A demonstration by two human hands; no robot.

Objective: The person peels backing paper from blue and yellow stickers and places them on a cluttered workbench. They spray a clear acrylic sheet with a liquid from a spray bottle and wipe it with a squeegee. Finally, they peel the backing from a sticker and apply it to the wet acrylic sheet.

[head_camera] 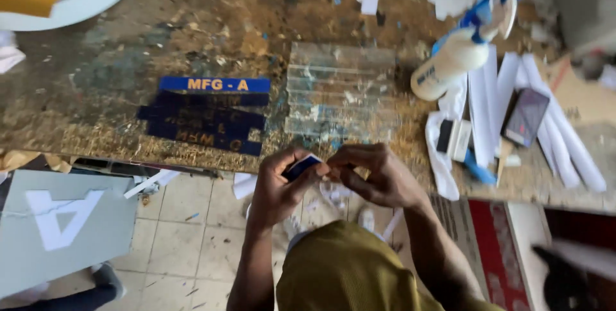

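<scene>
My left hand [280,186] grips a small dark blue strip [301,166] with a white edge, just off the near edge of the worn workbench [115,86]. My right hand [372,173] pinches at the strip's right end, fingertips meeting the left thumb. On the bench beyond lie several dark blue label strips [205,118] with orange lettering, stacked in a row. To their right sit several clear plastic strips [340,93].
A white spray bottle with a blue trigger [462,48] lies at the right, beside white paper strips [558,131], a phone [526,116] and a small scraper [452,139]. A grey panel with a white letter [61,224] leans lower left. Tiled floor shows below.
</scene>
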